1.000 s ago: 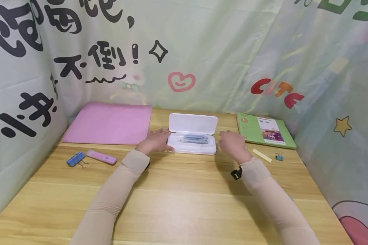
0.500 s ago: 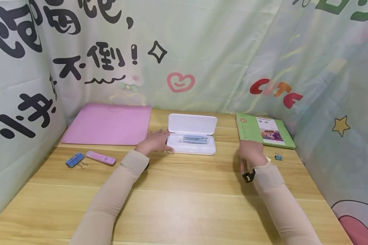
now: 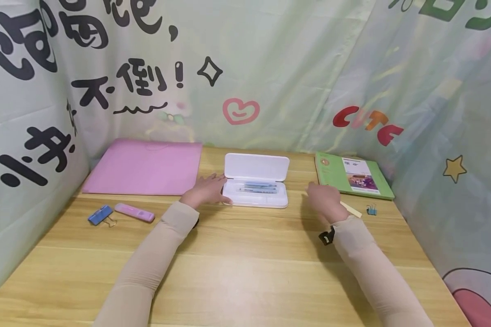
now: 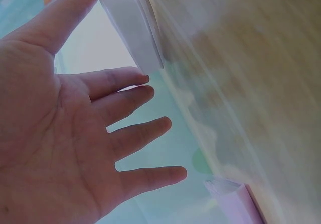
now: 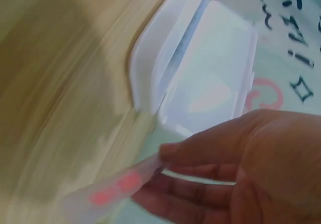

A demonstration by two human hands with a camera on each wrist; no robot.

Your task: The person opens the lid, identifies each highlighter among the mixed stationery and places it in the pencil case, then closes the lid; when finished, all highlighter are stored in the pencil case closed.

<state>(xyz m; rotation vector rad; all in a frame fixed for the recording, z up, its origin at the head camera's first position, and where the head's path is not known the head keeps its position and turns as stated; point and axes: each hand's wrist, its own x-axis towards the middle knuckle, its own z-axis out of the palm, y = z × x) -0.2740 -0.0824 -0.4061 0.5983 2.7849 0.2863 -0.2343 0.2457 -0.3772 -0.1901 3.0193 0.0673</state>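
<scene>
A white pencil case [image 3: 255, 200] lies with its lid raised at the back middle of the table, several slim pens [image 3: 258, 187] inside. My left hand [image 3: 206, 190] is at the case's left end, thumb and index finger by its edge. In the left wrist view the fingers are straight and spread. To the right of the case, my right hand [image 3: 324, 199] pinches a pale, translucent strip with red marks [image 5: 116, 190] between thumb and fingers; its exact kind I cannot tell. The case's lid [image 5: 210, 73] stands beyond that hand in the right wrist view.
A pink folder [image 3: 147, 167] lies back left, a green book [image 3: 331, 174] back right. Nearer left are a blue binder clip [image 3: 100, 214] and a pink-purple stick [image 3: 134, 212]. A cream strip [image 3: 353, 210] and a small teal binder clip [image 3: 371, 210] lie right.
My right hand moved right, away from the case, to near the green book, where a pinkish strip shows below it, then came partway back left. The left hand stayed in place.
</scene>
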